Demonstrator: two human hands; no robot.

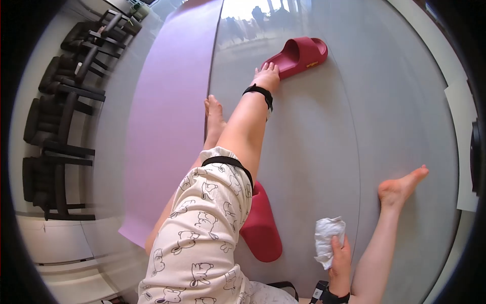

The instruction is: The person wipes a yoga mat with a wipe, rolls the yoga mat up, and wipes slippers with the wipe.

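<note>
My left hand, at the end of an outstretched arm in a bunny-print sleeve, grips the heel end of a red slide slipper. Its fingers lie over the heel edge; the thumb is hard to make out. My right hand is low on the right, closed around a crumpled white wipe or paper towel. The other red slipper rests on the floor, partly covered by my left sleeve. Both wrists wear black bands.
A pale purple mat runs along the left of the grey floor. Black chairs line the left wall. One bare foot is beside the mat; the other bare foot is at the right.
</note>
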